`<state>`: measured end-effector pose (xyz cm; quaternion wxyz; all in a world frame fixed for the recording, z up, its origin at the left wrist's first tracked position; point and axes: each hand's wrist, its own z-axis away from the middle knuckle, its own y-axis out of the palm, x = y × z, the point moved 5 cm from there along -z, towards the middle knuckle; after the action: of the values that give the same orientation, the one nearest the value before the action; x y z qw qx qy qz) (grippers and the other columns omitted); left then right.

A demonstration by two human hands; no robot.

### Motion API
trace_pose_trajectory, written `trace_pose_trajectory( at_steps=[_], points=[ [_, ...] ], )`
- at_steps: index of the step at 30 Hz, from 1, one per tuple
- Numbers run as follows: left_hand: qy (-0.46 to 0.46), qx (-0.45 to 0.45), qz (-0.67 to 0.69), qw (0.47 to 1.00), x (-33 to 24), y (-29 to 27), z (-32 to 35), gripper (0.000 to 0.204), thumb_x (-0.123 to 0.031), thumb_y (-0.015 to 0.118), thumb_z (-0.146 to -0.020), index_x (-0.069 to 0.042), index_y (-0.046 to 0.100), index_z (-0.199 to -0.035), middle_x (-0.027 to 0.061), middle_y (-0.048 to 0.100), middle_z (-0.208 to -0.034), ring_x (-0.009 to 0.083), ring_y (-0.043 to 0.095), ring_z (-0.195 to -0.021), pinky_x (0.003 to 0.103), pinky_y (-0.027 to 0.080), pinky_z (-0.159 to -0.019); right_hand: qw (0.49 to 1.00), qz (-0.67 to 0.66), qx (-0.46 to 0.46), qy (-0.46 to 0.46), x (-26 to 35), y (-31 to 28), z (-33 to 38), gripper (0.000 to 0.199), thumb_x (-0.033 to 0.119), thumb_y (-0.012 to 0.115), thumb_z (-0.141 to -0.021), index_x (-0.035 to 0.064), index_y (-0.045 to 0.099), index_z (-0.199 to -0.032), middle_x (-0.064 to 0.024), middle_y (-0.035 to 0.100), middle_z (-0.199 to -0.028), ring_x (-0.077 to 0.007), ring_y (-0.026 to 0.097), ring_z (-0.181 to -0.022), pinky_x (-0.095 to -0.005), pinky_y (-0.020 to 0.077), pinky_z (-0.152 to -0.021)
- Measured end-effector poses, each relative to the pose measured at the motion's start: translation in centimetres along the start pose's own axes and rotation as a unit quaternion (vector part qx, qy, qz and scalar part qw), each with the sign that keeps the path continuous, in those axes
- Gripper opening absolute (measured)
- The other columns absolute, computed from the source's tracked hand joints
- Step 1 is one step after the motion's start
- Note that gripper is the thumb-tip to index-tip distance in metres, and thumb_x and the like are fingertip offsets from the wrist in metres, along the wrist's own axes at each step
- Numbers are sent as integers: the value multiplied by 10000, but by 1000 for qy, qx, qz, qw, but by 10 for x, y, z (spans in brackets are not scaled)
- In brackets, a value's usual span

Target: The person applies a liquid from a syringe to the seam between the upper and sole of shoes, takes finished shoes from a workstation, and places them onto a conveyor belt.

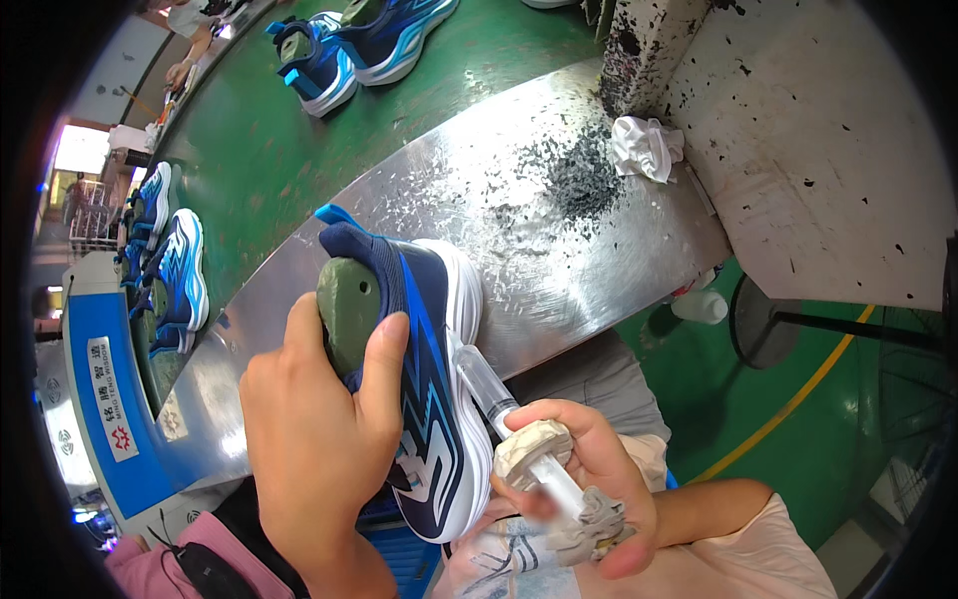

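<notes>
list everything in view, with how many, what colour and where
sporty navy-blue shoe with thick white sole: 1, navy, blue and white, centre
solid shoe last: 1, dark green, inside that shoe
clear plastic syringe: 1, clear and white, beside the sole
similar sporty shoes: several, blue and white, belt's top and left
smooth belt: 1, green, behind
shiny metal plate: 1, silver, beyond the shoe
loose scraps: uncountable, black, on the plate
crumpled wad: 1, white, plate's far right
flat speckled panel: 1, off-white, upper right
person's left hand: 1, bare, gripping the shoe
person's right hand: 1, bare, holding the syringe
</notes>
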<state>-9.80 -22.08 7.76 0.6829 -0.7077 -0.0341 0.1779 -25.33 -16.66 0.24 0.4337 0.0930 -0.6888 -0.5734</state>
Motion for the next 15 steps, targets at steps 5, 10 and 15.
trace_pose_trajectory(
  at_steps=[5,10,15],
  points=[
    [16,-22,-6,1000,10,-7,1,371,-322,614,-841,38,552,-778,237,568,-593,423,570,-578,472,434,-556,997,68,27,-36,-7,10,8,1055,495,746,-719,-1,122,-1410,-76,425,-1044,-112,442,-865,-246,424,-751],
    [-69,56,74,993,23,-7,13,461,-253,597,-844,-19,528,-1236,270,623,-852,418,619,-754,412,481,-656,994,-39,-96,-42,11,-19,-4,981,849,352,-702,2,406,-1195,-45,460,-713,-119,403,-591,-216,333,-467],
    [289,36,172,941,39,-12,34,483,-180,704,-699,-66,582,-1153,171,476,-1304,382,321,-1324,584,218,-1060,959,-229,-98,137,9,-45,-62,824,770,363,-787,58,464,-1190,-5,374,-729,-105,262,-576,-224,225,-455]
  ],
)
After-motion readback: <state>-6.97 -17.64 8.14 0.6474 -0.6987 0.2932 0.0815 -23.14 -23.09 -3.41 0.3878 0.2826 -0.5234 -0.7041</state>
